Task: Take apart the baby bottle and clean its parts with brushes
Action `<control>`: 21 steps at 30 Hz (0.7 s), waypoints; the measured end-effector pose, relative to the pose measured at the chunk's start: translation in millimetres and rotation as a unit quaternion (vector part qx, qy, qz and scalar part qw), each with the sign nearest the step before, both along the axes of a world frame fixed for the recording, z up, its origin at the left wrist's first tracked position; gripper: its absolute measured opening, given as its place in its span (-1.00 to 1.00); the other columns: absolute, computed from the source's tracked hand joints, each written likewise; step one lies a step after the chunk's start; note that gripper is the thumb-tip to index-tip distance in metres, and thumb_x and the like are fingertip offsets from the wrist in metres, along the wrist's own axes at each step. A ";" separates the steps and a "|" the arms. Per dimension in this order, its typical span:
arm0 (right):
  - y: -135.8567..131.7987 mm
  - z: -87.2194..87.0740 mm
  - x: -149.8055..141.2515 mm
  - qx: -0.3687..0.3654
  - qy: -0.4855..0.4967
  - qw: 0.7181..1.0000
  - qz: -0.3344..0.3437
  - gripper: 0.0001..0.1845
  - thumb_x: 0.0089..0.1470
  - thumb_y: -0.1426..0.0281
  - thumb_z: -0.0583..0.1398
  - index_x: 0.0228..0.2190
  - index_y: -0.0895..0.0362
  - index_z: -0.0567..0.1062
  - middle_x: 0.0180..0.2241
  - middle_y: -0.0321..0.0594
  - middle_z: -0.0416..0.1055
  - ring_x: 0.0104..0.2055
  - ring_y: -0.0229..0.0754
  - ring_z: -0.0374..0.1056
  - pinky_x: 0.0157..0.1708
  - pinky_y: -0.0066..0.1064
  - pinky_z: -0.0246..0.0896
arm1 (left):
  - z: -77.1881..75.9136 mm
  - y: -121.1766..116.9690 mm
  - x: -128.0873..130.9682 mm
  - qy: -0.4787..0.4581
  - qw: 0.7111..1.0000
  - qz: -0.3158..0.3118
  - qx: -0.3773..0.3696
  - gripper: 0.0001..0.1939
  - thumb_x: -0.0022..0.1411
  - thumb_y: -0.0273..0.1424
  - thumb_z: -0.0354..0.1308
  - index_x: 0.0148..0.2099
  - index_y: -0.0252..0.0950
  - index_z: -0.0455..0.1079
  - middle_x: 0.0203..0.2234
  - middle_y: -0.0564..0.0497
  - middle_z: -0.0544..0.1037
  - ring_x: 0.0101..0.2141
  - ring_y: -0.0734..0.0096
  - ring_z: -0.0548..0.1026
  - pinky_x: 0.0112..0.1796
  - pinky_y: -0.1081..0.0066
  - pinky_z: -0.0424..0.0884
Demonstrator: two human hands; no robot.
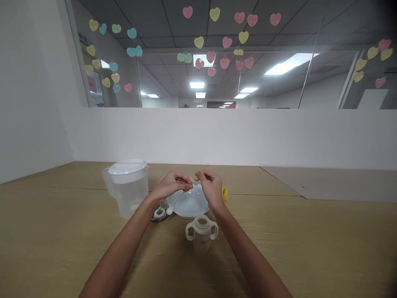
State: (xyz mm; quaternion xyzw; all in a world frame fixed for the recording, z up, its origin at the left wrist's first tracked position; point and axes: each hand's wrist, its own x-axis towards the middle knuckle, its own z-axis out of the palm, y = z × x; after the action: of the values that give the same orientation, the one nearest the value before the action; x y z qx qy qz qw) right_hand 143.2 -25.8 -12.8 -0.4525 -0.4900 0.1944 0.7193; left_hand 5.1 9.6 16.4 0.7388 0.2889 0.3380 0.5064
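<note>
My left hand (176, 182) is closed in a pinch on a small translucent piece, from which a thin straw (178, 201) with a white ball end (169, 210) hangs down. Facing it, my right hand (211, 186) pinches a thin wire-like stick (205, 166) that pokes up above the fingers. The fingertips nearly meet, and the stick's lower end is too small to make out. Under both hands lies a pale bowl (189, 207). Nearer to me, an open baby bottle (202, 240) with two white handles stands upright between my forearms.
A lidded clear pitcher (132, 194) stands to the left. Beside the bowl is a small dark dish (154, 219) holding a white ring-shaped cap (159, 213). A yellow object (225, 193) shows partly behind my right wrist. A white wall (217, 136) closes off the table's back.
</note>
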 end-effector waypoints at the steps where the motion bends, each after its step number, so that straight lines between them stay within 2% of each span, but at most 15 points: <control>1: -0.1 0.1 0.5 -0.004 -0.005 1.000 -0.004 -0.76 -0.10 0.30 0.11 -0.58 0.17 0.49 -0.56 -0.26 0.42 -0.46 -0.24 0.28 -0.42 -0.45 0.13 | -0.1 0.2 -0.1 0.001 1.000 0.004 0.001 -0.83 -0.16 -0.44 0.31 -0.46 -0.40 0.41 -0.60 0.04 0.47 -0.53 0.54 0.38 -0.44 0.52 0.27; 8: 3.3 -2.7 -0.5 -0.033 -0.005 0.999 -0.005 -0.74 -0.14 0.29 0.14 -0.56 0.18 0.56 -0.58 -0.28 0.41 -0.46 -0.23 0.23 -0.46 -0.45 0.06 | -1.2 1.1 -0.7 0.000 1.000 -0.002 -0.001 -0.82 -0.17 -0.42 0.32 -0.46 -0.39 0.42 -0.61 0.04 0.47 -0.54 0.54 0.38 -0.42 0.51 0.29; 16: -3.1 3.1 -2.1 -0.059 0.010 0.996 0.068 -0.76 -0.18 0.30 0.17 -0.53 0.19 0.57 -0.51 -0.24 0.44 -0.40 -0.20 0.26 -0.46 -0.45 0.06 | -3.1 4.9 -3.1 -0.014 1.000 0.001 0.006 -0.77 -0.17 -0.37 0.33 -0.42 -0.38 0.42 -0.55 0.02 0.47 -0.48 0.49 0.41 -0.39 0.47 0.30; 19: -6.7 8.1 -0.5 -0.069 0.035 0.992 0.099 -0.77 -0.18 0.31 0.17 -0.55 0.21 0.55 -0.58 -0.29 0.36 -0.46 -0.27 0.21 -0.49 -0.48 0.04 | -2.7 3.7 -2.6 -0.002 1.000 -0.015 0.009 -0.76 -0.14 -0.35 0.31 -0.42 -0.39 0.40 -0.55 0.02 0.47 -0.47 0.48 0.41 -0.38 0.46 0.30; 21: -8.0 9.9 -0.1 -0.058 0.047 0.991 0.109 -0.74 -0.16 0.26 0.17 -0.56 0.21 0.54 -0.68 -0.37 0.23 -0.55 -0.33 0.12 -0.53 -0.49 -0.01 | -2.1 2.5 -2.2 0.000 1.000 -0.024 0.012 -0.76 -0.14 -0.35 0.31 -0.43 -0.39 0.38 -0.57 0.03 0.46 -0.48 0.49 0.40 -0.38 0.46 0.29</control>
State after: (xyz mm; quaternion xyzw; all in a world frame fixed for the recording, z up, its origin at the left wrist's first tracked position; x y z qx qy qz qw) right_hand 143.1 -33.8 -2.9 -0.4279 -0.4900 0.3207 0.6885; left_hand 2.9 12.1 14.2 0.7513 0.2669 0.3295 0.5058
